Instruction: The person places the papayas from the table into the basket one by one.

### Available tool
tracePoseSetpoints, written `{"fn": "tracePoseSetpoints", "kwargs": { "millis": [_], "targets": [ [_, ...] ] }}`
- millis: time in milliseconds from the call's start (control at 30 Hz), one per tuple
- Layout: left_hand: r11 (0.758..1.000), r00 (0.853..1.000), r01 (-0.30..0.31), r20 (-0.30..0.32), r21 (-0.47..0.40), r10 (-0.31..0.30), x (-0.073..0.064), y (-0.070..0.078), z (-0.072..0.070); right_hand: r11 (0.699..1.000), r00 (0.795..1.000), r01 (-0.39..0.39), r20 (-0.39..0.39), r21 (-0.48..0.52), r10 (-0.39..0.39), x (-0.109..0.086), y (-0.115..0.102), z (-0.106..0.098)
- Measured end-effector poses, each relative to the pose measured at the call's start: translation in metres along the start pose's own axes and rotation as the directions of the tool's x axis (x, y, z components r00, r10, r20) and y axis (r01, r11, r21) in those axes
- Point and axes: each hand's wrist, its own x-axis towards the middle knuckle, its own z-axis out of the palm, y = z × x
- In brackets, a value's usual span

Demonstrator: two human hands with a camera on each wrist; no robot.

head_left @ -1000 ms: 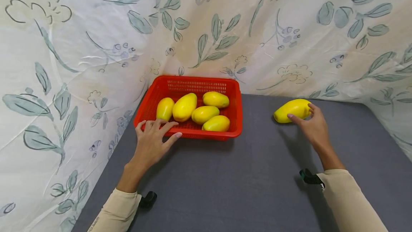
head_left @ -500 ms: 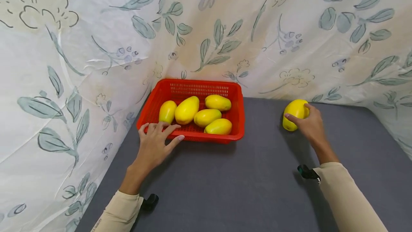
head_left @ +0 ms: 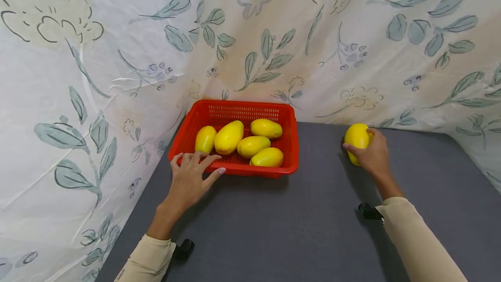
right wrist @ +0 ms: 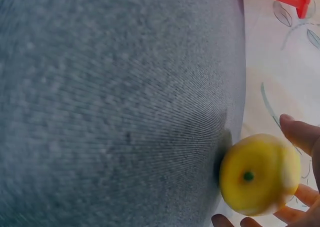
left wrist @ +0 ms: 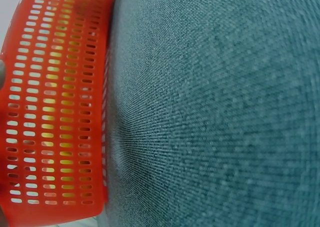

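Observation:
My right hand [head_left: 372, 153] holds a yellow papaya [head_left: 355, 136] at the back right of the grey table, thumb on its left and fingers round its right side. In the right wrist view the papaya [right wrist: 255, 174] turns its end with a small green spot to the camera. My left hand [head_left: 192, 182] grips the front rim of a red plastic basket [head_left: 291, 142], fingers curled over it and thumb in front. Several yellow papayas [head_left: 228, 137] lie in this basket. The left wrist view shows the slotted basket wall [left wrist: 55, 107], yellow showing through.
A floral cloth [head_left: 336, 55] hangs behind and to the left of the table, close behind the basket. The dark grey tabletop [head_left: 274, 229] stretches between both arms and to the right. Each wrist carries a small black camera mount [head_left: 184, 249].
In my right hand the papaya has turned from lying sideways to pointing toward me, and the hand has shifted slightly left. My left hand stays on the basket rim. The head view has tilted slightly.

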Motion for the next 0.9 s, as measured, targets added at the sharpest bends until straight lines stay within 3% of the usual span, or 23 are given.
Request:
{"fn": "tracePoseSetpoints", "kwargs": {
  "millis": [900],
  "targets": [
    [1.0,1.0,0.0,-0.017,-0.004,0.0,-0.004,-0.001,-0.001,0.998,0.998,0.059,0.013,0.018,-0.059,-0.044,-0.016,-0.003]
  ]
}}
